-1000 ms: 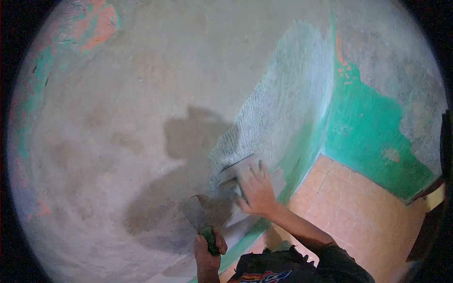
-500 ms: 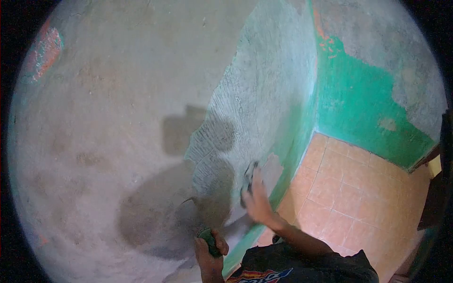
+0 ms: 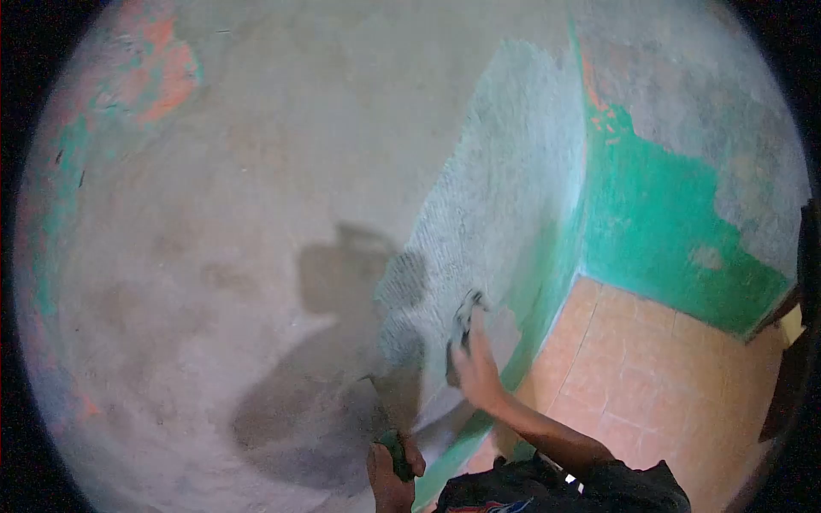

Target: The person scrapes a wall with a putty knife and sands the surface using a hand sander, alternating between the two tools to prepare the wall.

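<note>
My right hand [image 3: 479,368] is closed round a dark, narrow hand tool [image 3: 459,342] at the wall, over the pale grey ridged patch [image 3: 496,171]. The tool's exact kind is hard to make out, as my fingers cover part of it and the hand is slightly blurred. Lower down, my left hand [image 3: 393,483] grips a green handle [image 3: 395,453]. A flat grey shape like a blade [image 3: 366,402] seems to extend above it, but it blends into the shadow.
A bare grey wall [image 3: 214,171] fills the left, with peeling orange and green paint [image 3: 171,77]. At right, it meets a second wall with green paint [image 3: 658,197]. Orange floor tiles [image 3: 633,359] lie below. Dark objects [image 3: 782,385] stand at the right edge.
The view has tilted up and left, so the walls sit lower in it. My right hand has moved slightly up along the wall with its tool. My left hand keeps its grip.
</note>
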